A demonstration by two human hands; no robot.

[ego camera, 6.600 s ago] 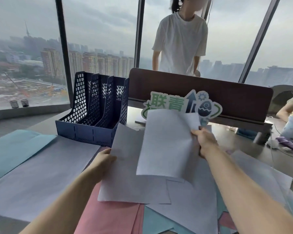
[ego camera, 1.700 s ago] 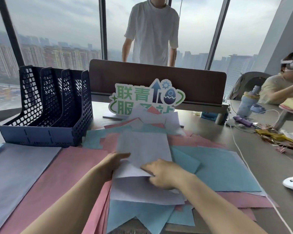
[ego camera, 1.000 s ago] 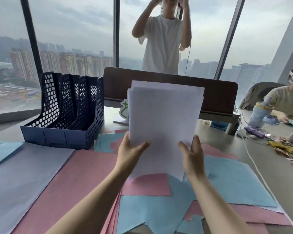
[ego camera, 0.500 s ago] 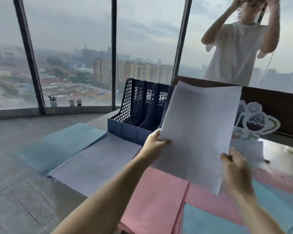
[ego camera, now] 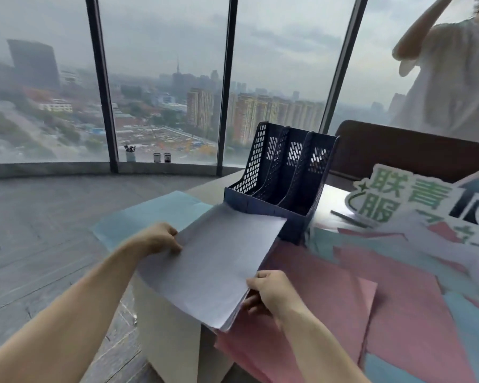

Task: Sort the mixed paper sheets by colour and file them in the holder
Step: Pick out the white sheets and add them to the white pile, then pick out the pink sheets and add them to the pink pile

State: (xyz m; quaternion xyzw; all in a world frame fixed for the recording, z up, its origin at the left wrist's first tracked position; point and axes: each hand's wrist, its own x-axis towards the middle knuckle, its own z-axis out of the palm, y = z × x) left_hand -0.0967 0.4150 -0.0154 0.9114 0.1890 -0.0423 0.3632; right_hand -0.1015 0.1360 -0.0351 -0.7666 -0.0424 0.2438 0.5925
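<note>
A stack of white sheets [ego camera: 213, 261] lies nearly flat at the table's left corner, in front of the dark blue mesh holder [ego camera: 282, 178], whose three slots show no paper. My left hand [ego camera: 161, 239] grips the stack's left edge. My right hand [ego camera: 268, 291] pinches its near right corner, thumb on top and fingers beneath. A pink pile [ego camera: 324, 294] lies just right of the white stack. A blue pile [ego camera: 150, 217] lies to its left, partly hidden under it. Mixed pink, blue and white sheets [ego camera: 415, 261] cover the table further right.
A green and white cut-out sign [ego camera: 415, 200] stands behind the mixed sheets, before a brown desk divider [ego camera: 398, 150]. A person in a white T-shirt [ego camera: 454, 78] stands behind the divider by the window. The table's left edge [ego camera: 166, 327] drops to the floor.
Both hands have lowered the white stack from upright in the air down onto the white pile at the table's left corner. My view has turned further left.
</note>
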